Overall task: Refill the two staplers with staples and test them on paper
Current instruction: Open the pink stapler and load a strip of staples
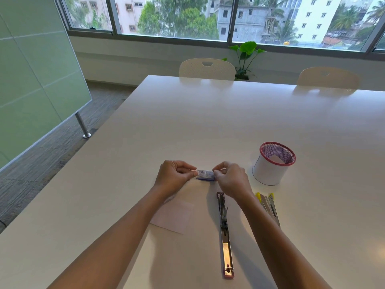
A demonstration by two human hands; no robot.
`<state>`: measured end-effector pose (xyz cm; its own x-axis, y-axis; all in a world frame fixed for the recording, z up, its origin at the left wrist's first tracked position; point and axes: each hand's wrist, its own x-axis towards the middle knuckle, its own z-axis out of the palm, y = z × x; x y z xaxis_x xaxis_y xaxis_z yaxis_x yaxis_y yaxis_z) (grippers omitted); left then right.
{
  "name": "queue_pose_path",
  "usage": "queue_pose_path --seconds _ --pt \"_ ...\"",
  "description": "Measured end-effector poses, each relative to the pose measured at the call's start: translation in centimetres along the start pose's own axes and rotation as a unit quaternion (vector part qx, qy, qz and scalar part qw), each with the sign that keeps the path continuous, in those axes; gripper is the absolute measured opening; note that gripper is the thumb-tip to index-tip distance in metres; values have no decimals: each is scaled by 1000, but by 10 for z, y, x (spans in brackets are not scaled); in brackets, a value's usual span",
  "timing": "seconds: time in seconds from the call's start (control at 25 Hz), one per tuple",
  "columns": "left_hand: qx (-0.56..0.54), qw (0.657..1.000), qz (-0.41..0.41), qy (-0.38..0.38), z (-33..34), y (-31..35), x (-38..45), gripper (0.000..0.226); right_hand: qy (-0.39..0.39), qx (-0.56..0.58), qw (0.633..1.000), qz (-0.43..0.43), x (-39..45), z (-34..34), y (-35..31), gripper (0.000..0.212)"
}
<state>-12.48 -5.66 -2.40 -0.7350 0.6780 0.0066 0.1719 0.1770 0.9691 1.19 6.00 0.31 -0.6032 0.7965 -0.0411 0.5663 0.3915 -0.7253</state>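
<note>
Staple box (205, 175), small and blue with a barcode on top, sits just off the worktop (208, 122) between both hands. The left hand (175, 176) pinches its left end and the right hand (231, 180) pinches the right end, fingers curled narrow on it. It looks like light, thin card that would crush under a hard squeeze, so the ends are the place to hold while the tray is slid out. The staple strips inside are likely brittle and would break if bent; lift them by the long sides.

The red stapler (225, 232) lies swung fully open on the worktop near the right forearm, its metal channel facing up and ready for loading. The yellow stapler (268, 207) lies to its right, also opened, partly hidden by the arm. A paper sheet (173, 215) lies flat under the left forearm. A mesh cup (273, 163) stands beyond the staplers
</note>
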Motion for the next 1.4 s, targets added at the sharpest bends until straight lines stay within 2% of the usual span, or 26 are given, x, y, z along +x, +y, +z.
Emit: queue_pose_path --seconds 0.12,0.2,0.24,0.4,0.52,0.6,0.68,0.72,0.88,1.04,1.12,1.2,1.32,1.4 --pt "32 999 1 12 -1 1 -1 11 -15 133 989 68 10 -16 13 14" --pt "40 999 -2 23 -2 1 0 10 -49 257 960 104 9 -30 20 18" --pt "39 999 -2 24 -2 1 1 10 -69 283 950 108 5 -37 22 17" --pt "35 999 -8 31 -1 2 1 8 -123 220 961 117 -22 -44 23 15" --pt "31 999 -21 37 2 5 1 9 -131 31 985 112 -31 -38 23 30" --pt "43 997 -33 46 3 9 2 9 -131 -97 982 97 -35 -32 18 45" --pt "52 996 -39 56 5 12 0 11 -122 -160 975 89 -36 -27 11 57" --pt "56 996 -36 61 8 16 -3 11 -123 -168 974 89 -37 -26 7 55" --pt "92 991 16 94 20 31 -17 12 -143 -146 974 98 -32 -32 2 38" --pt "57 995 19 76 39 38 -35 8 -224 -42 964 135 -27 -34 14 33" --pt "51 998 2 40 53 37 -52 5 -249 -12 959 137 -28 -38 17 32" --pt "56 998 -31 4 67 35 -66 11 -261 35 955 135 -30 -42 15 36" --pt "54 991 -116 -33 76 39 -78 35 -261 110 951 126 -32 -51 8 33" --pt "28 983 -156 -93 77 48 -84 47 -246 140 952 120 -32 -57 4 32"
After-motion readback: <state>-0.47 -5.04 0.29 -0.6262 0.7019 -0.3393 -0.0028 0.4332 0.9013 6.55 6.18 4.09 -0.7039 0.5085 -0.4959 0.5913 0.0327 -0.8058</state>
